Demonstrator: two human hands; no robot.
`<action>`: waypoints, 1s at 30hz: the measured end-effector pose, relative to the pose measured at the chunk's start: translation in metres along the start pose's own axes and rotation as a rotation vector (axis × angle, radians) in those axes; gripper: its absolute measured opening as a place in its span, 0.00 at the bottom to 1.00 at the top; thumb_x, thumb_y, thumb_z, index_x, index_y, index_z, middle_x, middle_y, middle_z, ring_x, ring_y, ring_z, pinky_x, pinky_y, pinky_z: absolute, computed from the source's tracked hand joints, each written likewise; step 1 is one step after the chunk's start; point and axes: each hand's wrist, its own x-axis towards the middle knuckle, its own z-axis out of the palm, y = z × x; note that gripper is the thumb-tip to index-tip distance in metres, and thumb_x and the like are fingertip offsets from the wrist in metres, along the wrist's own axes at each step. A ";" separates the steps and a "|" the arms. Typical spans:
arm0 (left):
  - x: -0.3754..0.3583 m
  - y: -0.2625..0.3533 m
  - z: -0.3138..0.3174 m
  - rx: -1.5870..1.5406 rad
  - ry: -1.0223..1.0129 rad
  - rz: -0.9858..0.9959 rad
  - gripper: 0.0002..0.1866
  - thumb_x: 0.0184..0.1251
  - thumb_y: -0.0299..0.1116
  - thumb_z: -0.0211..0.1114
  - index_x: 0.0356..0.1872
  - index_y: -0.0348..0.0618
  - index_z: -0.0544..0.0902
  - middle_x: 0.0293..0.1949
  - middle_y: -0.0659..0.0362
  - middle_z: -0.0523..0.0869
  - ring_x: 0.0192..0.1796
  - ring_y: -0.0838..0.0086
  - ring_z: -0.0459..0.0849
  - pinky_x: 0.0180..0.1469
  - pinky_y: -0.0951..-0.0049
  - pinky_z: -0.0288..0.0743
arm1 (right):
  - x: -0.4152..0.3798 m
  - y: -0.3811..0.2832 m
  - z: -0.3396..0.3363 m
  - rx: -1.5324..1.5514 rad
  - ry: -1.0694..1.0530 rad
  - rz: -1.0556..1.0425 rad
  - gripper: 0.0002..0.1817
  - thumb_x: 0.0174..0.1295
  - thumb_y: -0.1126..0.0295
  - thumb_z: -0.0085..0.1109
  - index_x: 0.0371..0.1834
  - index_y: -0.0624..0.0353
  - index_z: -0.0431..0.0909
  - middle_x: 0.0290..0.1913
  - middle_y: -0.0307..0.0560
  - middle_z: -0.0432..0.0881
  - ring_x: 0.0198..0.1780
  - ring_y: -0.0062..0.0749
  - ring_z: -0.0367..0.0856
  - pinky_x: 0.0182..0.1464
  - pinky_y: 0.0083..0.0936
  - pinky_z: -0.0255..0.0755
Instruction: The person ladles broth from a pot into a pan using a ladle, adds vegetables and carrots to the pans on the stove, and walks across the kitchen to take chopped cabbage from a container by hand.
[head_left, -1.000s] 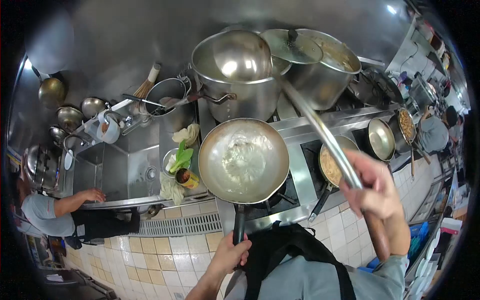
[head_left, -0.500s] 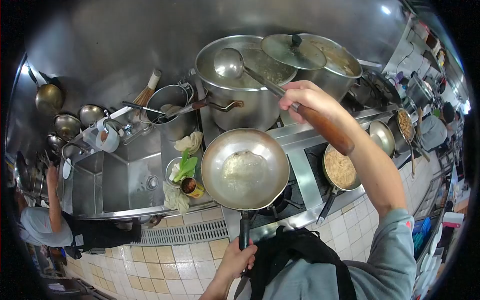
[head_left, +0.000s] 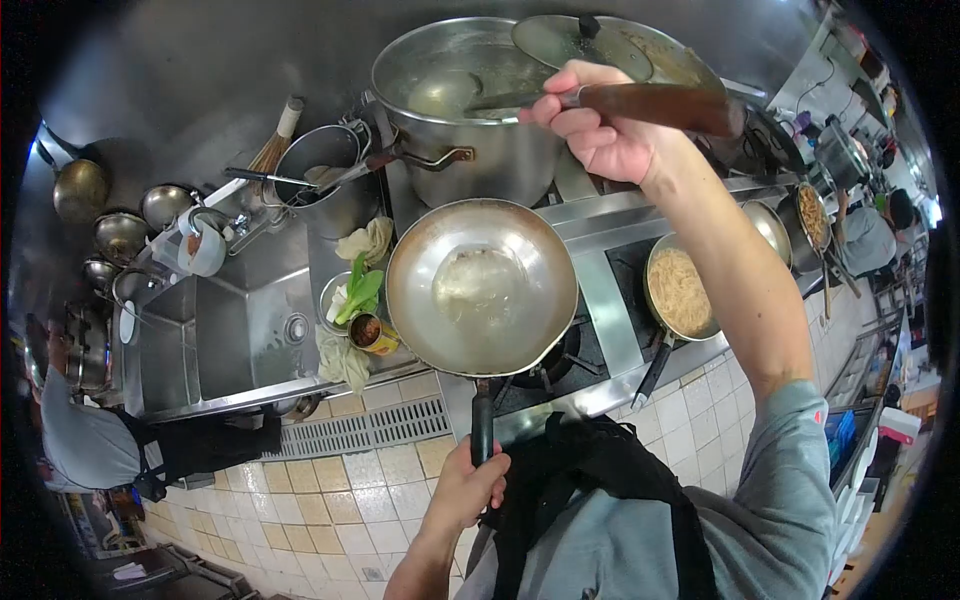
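My left hand (head_left: 466, 489) grips the black handle of a steel wok (head_left: 482, 286) that sits on the burner with a little liquid in its middle. My right hand (head_left: 598, 123) holds the wooden handle of a long ladle (head_left: 447, 94). The ladle's bowl is dipped inside the big stock pot (head_left: 466, 110) behind the wok.
A pan of noodles (head_left: 681, 291) sits on the burner to the right. Left of the wok are a small bowl of greens (head_left: 354, 298), an open tin (head_left: 368, 333) and a steel sink (head_left: 240, 335). One person (head_left: 85, 438) stands at far left; another (head_left: 869, 239) is at far right.
My right hand has carried the ladle from above the wok back to the stock pot and lowered its bowl inside. My left hand stays on the wok handle.
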 end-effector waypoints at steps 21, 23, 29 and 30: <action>-0.013 0.003 0.039 0.020 -0.021 -0.001 0.10 0.66 0.23 0.63 0.44 0.41 0.71 0.22 0.63 0.73 0.18 0.80 0.72 0.17 0.76 0.65 | -0.193 0.007 0.040 0.150 -0.252 -0.026 0.37 0.70 0.71 0.37 0.75 0.83 0.35 0.40 0.55 0.75 0.16 0.27 0.73 0.14 0.26 0.73; -0.016 0.005 0.044 0.014 -0.035 -0.008 0.10 0.67 0.25 0.63 0.44 0.41 0.71 0.23 0.63 0.73 0.18 0.79 0.72 0.18 0.75 0.67 | -0.211 0.012 0.032 0.170 -0.300 -0.003 0.37 0.70 0.71 0.37 0.75 0.82 0.34 0.41 0.56 0.75 0.19 0.30 0.77 0.16 0.27 0.77; -0.020 -0.001 0.051 0.019 -0.047 0.007 0.10 0.68 0.27 0.63 0.44 0.41 0.70 0.24 0.62 0.73 0.19 0.79 0.73 0.19 0.74 0.69 | -0.250 0.050 0.004 0.214 -0.154 0.037 0.38 0.61 0.73 0.46 0.73 0.83 0.47 0.33 0.57 0.76 0.12 0.36 0.76 0.06 0.28 0.71; -0.020 0.001 0.053 0.033 -0.058 0.007 0.10 0.68 0.26 0.63 0.43 0.42 0.70 0.23 0.63 0.73 0.18 0.79 0.72 0.18 0.75 0.67 | -0.254 0.055 0.013 0.189 -0.057 0.092 0.39 0.56 0.71 0.53 0.70 0.83 0.56 0.28 0.51 0.76 0.11 0.29 0.72 0.05 0.22 0.64</action>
